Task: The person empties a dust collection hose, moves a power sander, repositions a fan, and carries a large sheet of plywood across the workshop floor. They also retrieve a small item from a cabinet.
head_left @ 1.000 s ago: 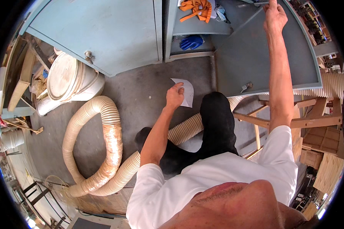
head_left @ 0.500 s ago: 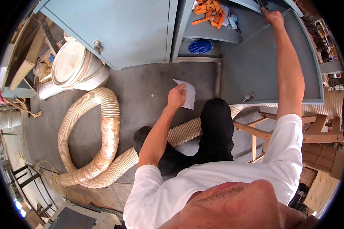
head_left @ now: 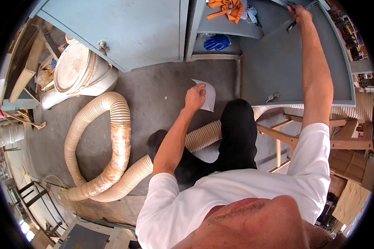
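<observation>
My left hand [head_left: 195, 98] is closed on a white sheet of paper [head_left: 210, 98], pinching its left side, so the sheet bends above the grey floor. My right arm reaches up to the open cabinet door [head_left: 278, 66]. High on that door's inner side, my right hand [head_left: 302, 15] is closed around a slim dark object [head_left: 291, 27]; one shiny end sticks out below the fingers, and its kind is unclear. In the cabinet left of that hand, an orange strapped cloth [head_left: 226, 9] and a light blue face mask [head_left: 252, 15] lie on a shelf. A blue glove [head_left: 217, 42] rests underneath.
At the left stands a closed blue-grey cabinet door [head_left: 124, 29] with a round knob. Beside it is a lidded white bucket [head_left: 85, 68]. A ribbed beige hose [head_left: 120, 145] loops across the floor and passes under my legs. A wooden frame [head_left: 278, 135] stands at the right.
My right hand has come slightly down and right along the door, and the dark object now points below it. The left hand and paper have shifted slightly up and right.
</observation>
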Motion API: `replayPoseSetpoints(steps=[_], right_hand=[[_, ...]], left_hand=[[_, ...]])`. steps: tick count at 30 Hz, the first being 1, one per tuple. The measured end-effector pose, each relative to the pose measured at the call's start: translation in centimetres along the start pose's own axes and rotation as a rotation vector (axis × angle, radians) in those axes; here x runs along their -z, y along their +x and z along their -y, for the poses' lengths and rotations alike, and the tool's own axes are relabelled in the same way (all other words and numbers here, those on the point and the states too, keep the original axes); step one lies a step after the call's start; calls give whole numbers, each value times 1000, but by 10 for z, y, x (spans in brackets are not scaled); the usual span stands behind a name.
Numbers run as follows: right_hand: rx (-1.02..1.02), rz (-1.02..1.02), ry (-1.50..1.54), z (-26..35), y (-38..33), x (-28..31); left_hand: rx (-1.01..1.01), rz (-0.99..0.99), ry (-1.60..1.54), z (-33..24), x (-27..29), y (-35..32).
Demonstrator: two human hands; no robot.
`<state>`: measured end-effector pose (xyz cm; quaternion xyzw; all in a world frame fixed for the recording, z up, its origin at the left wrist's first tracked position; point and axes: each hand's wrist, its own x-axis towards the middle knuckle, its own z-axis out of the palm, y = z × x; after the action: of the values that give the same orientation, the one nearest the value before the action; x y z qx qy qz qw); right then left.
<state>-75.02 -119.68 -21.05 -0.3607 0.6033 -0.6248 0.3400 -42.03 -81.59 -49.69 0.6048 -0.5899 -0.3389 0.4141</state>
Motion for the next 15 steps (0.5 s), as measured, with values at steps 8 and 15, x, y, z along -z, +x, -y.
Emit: replayPoseSetpoints(steps=[8,15], right_hand=[[111,55,-47,-8,-153,0],[-36,656,-210,-56,-340,-21]], left_hand=[[97,54,-113,-8,1,5],[159,-15,-228,-45,55,19]])
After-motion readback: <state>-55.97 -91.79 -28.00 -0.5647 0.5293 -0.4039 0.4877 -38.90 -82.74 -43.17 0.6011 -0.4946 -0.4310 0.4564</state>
